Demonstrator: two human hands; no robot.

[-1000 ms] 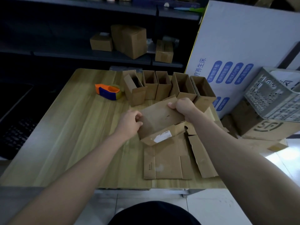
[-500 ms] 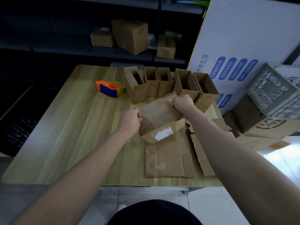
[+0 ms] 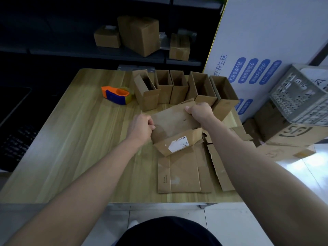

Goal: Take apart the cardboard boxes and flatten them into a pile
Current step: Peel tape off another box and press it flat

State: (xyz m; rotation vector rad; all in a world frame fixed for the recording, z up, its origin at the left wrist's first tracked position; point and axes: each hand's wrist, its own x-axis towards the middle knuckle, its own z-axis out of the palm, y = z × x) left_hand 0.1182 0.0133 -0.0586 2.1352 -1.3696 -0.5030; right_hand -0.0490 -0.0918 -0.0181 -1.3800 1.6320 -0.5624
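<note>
A partly collapsed brown cardboard box (image 3: 174, 129) with a white label on its near flap hangs just above the wooden table (image 3: 74, 139). My left hand (image 3: 142, 127) grips its left edge and my right hand (image 3: 199, 110) grips its far right top corner. Under and in front of it lies a pile of flattened cardboard (image 3: 184, 173) at the table's near right. Behind it stands a row of several open upright boxes (image 3: 179, 89) along the table's far edge.
An orange and blue tape dispenser (image 3: 118, 94) sits at the far left of the box row. A grey plastic crate (image 3: 301, 96) rests on larger cartons on the floor at right. A big white printed carton (image 3: 266, 41) stands behind. Shelves with boxes (image 3: 138, 35) are at the back.
The held box has stayed between both hands with the same grips; its near labelled flap has dropped slightly lower. The view has shifted a little.
</note>
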